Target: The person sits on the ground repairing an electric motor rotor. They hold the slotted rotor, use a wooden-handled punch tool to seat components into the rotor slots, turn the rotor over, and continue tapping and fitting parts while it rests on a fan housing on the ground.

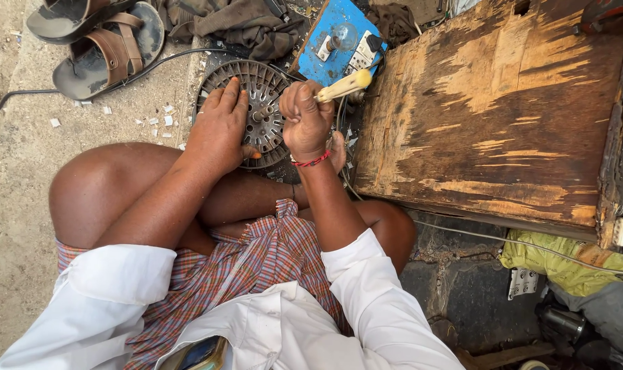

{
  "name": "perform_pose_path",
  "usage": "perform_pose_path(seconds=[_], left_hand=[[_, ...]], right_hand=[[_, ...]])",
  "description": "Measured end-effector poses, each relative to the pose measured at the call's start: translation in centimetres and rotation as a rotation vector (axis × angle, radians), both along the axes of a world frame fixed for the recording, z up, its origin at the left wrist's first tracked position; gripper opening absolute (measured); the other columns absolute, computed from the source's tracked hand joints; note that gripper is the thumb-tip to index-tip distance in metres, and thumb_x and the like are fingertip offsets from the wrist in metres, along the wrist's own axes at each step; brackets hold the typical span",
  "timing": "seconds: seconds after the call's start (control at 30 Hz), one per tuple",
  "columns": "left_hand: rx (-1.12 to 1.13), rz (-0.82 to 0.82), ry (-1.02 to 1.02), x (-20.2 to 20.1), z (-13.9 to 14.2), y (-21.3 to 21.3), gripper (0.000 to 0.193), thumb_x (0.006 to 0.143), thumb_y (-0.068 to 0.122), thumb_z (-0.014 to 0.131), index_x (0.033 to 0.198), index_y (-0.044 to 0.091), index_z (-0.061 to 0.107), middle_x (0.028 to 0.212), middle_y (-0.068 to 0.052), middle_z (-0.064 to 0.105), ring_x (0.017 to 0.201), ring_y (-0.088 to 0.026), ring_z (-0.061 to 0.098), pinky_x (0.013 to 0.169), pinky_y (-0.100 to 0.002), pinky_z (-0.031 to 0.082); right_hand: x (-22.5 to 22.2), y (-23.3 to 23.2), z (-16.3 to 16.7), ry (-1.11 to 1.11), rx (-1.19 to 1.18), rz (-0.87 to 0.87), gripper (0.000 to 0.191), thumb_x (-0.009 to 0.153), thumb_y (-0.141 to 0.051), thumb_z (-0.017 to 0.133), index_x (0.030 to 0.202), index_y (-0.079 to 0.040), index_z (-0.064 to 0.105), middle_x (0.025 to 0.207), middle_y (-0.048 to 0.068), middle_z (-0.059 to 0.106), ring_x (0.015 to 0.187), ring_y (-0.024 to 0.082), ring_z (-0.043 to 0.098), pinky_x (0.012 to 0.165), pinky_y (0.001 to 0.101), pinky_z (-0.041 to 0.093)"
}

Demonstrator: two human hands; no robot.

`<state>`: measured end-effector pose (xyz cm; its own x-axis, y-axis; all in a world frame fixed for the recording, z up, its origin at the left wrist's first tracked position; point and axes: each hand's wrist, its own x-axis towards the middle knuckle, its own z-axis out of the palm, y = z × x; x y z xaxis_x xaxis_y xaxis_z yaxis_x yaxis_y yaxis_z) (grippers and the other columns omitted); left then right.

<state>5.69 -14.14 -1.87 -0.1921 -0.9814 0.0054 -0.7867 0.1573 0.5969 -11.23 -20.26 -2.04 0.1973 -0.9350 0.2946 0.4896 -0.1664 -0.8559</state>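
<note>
Head view: slotted metal disc [260, 109] on the ground between the knees, beside a worn wooden board [496, 116].
Left hand [219, 127] flat on the rim; right hand [306, 123] fisted round a pale-handled tool [344, 85]. Probably heavy, stiff; best gripped by the rim.

A crumpled yellow-green printed bag [565, 264] lies at the right, below the wooden board [496, 109].

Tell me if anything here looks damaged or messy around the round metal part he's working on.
Yes. The brown wooden board is badly worn, its surface peeled to pale bare patches. Small white scraps lie scattered on the concrete floor beside the round slotted metal disc, under the left hand.
</note>
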Motion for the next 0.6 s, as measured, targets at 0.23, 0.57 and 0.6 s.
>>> perform_pose_path(seconds=[0.23,0.57,0.6], left_hand=[[-0.037,0.003,0.004,0.0,-0.2,0.2,0.111,0.053,0.026,0.097,0.145,-0.01,0.047,0.158,-0.026,0.037,0.141,-0.043,0.04,0.115,-0.046,0.038],[-0.003,0.002,-0.028,0.1,-0.1,0.1,0.117,0.051,0.032,0.098,0.147,-0.008,0.045,0.159,-0.024,0.035,0.142,-0.04,0.039,0.116,-0.044,0.035],[0.004,0.0,-0.024,0.1,-0.1,0.1,0.117,0.051,0.032,0.098,0.147,-0.008,0.045,0.159,-0.024,0.035,0.142,-0.04,0.038,0.116,-0.044,0.035]], right_hand=[[0.9,1.4,-0.5,0.051,0.01,-0.042,0.04,0.101,-0.026,0.071,0.074,-0.01,0.048,0.062,-0.002,0.041,0.057,0.011,0.033,0.055,0.0304,0.025],[-0.1,-0.1,0.0,0.006,-0.021,-0.111,0.048,0.109,-0.031,0.06,0.069,-0.011,0.042,0.059,-0.002,0.036,0.052,0.009,0.028,0.048,0.0293,0.024],[-0.1,-0.2,0.0,-0.001,-0.019,-0.118,0.049,0.11,-0.032,0.059,0.069,-0.011,0.041,0.059,-0.001,0.036,0.052,0.009,0.028,0.048,0.0296,0.024]])
